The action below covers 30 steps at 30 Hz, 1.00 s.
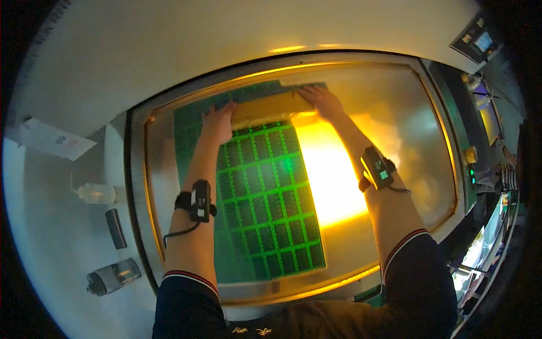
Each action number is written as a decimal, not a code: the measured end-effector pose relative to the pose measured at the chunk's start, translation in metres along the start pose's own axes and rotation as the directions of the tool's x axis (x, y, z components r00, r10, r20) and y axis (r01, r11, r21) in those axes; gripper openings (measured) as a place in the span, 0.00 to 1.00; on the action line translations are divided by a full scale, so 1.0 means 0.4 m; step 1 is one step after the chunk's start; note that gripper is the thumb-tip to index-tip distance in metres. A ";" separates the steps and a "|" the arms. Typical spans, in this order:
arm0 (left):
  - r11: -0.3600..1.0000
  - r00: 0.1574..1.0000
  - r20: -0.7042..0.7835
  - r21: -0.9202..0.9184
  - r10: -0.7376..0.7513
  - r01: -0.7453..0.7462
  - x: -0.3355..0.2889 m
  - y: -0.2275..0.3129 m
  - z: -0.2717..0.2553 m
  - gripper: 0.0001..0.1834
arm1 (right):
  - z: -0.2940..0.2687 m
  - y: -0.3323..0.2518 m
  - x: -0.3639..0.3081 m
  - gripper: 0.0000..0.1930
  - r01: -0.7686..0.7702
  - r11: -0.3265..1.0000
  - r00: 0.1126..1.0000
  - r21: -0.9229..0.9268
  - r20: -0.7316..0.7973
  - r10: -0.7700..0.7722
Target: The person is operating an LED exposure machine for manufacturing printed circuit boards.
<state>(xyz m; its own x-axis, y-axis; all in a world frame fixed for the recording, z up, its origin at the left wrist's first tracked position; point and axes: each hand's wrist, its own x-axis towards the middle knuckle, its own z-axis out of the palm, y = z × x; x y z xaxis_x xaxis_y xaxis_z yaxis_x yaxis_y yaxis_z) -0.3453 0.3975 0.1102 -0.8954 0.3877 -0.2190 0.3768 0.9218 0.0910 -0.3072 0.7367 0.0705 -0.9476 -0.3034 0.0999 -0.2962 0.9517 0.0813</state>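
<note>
A large green panel (pixel 243 212) with a bright grid of rectangles lies on the framed glass-like surface in front of me. Across its far part runs an amber-brown strip (pixel 265 108). At the strip's left end rests my left hand (pixel 218 121), fingers stretched forward and apart. My right hand (pixel 323 101) reaches to the far right end of the strip, its fingers extended over the edge. Both palms face down; whether the fingertips pinch the strip is hard to make out. A black device (pixel 200 201) is strapped to my left forearm, and another device (pixel 377 168) to my right.
A metal frame (pixel 137 186) surrounds the work surface, with a glaring yellow-white lit area (pixel 333 175) right of the panel. At the left are a white paper (pixel 56 139), a pale squeeze bottle (pixel 96 194), a dark bar (pixel 116 229) and a grey bottle (pixel 114 277). A knob (pixel 470 155) sits at the right.
</note>
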 end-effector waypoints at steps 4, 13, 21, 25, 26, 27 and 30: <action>0.999 1.000 -0.021 -0.050 -0.011 0.010 -0.384 0.024 -0.028 0.40 | -0.150 -0.203 -0.254 0.33 0.121 0.991 0.992 0.052 -0.050 -0.119; 0.984 0.954 0.256 -0.125 0.157 -0.128 -1.050 0.264 0.056 0.48 | -0.444 -0.386 -0.939 0.31 0.192 0.890 0.953 0.413 0.137 -0.269; 0.983 0.985 -0.039 0.057 -0.170 0.172 -1.347 0.653 0.151 0.48 | -0.437 -0.280 -1.191 0.38 0.191 0.924 0.971 0.331 0.071 -0.226; 0.883 0.914 0.180 -0.246 -0.362 0.399 -1.550 0.812 0.400 0.46 | -0.342 -0.226 -1.349 0.37 0.297 0.912 0.946 0.282 0.044 -0.321; 0.835 0.885 0.263 -0.309 -0.384 0.455 -1.599 0.862 0.463 0.46 | -0.262 -0.191 -1.390 0.34 0.266 0.924 0.953 0.276 0.069 -0.295; 0.755 0.843 0.392 -0.402 -0.369 0.518 -1.646 0.901 0.498 0.45 | -0.187 -0.154 -1.422 0.30 0.230 0.936 0.961 0.267 0.090 -0.261; 0.250 0.691 0.674 -0.644 -0.263 0.723 -1.832 0.963 0.630 0.39 | -0.034 -0.088 -1.529 0.27 0.106 0.962 0.943 0.250 0.282 -0.178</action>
<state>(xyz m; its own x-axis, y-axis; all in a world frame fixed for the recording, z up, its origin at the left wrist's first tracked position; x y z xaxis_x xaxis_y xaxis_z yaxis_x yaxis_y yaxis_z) 0.5159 0.4683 0.0611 -0.5574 0.0250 -0.8299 -0.7060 0.5118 0.4896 0.2845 0.8881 0.0201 -0.8746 -0.4416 -0.2002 -0.4156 0.8954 -0.1595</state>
